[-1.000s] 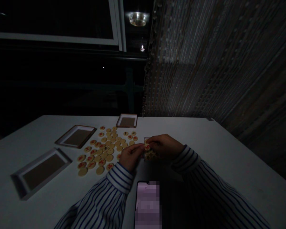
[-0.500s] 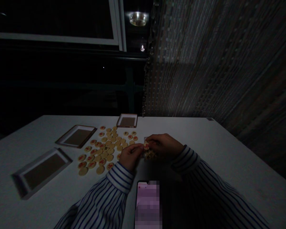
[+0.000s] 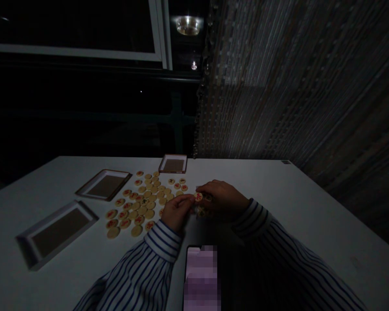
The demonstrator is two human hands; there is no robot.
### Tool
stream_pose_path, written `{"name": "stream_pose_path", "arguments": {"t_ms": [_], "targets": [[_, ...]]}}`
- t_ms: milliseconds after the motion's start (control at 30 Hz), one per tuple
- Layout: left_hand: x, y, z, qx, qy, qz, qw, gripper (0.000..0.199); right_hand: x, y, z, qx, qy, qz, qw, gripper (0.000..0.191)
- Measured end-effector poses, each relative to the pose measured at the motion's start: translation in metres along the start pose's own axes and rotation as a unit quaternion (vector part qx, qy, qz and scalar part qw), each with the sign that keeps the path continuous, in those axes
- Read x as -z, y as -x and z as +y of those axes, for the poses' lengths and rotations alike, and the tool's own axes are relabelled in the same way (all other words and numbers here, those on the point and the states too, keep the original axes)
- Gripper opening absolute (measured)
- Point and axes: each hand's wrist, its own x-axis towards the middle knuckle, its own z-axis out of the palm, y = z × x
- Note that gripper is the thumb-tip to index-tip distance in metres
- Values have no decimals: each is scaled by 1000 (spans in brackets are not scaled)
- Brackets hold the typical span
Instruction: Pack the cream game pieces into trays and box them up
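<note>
Just right of the middle, my left hand (image 3: 177, 211) pinches the edge of a round wooden Chinese chess piece (image 3: 198, 197) with a red character. My right hand (image 3: 226, 196) curls over the same piece from the other side, its index finger along the far edge. A second piece with a dark mark (image 3: 208, 197) shows beneath the right fingers. Below both hands lies a cluster of dark-marked pieces (image 3: 203, 211), in shadow and partly hidden. To the left spread many loose pieces (image 3: 149, 214), some with red or black characters, others plain side up.
Three shallow trays or lids stand on the white table (image 3: 294, 224): one at the back (image 3: 173, 163), one at the left (image 3: 103, 185), one nearer me (image 3: 56, 233). A lit phone (image 3: 201, 278) lies at the front edge. A bead curtain (image 3: 266, 77) hangs behind.
The red-marked piece has tilted slightly and shifted a little left between my fingers. A dark-marked piece now shows beside it under my right hand. The loose pieces lie as before.
</note>
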Motion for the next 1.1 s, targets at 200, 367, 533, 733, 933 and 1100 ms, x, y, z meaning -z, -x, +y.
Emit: {"name": "stream_pose_path", "arguments": {"t_ms": [200,367,533,733,933,1100], "targets": [[0,1,1,14,3,-11,1000,28,1,-1,-1,7,18,1,1000,33],[0,-1,1,6,4,-8,1000,29,2,-1,0,5,29,0,1000,33],[1,-1,2,-32,-46,27,998,28,4,0,4,-4,49,-13,999,31],[2,-2,1,-70,-108,41,991,28,6,2,8,-48,76,-60,994,31],[4,-3,-3,-104,-176,40,978,29,2,3,12,-46,108,-128,985,30],[5,-3,-5,-113,-198,34,973,27,-5,4,17,-41,121,-159,979,29]]}}
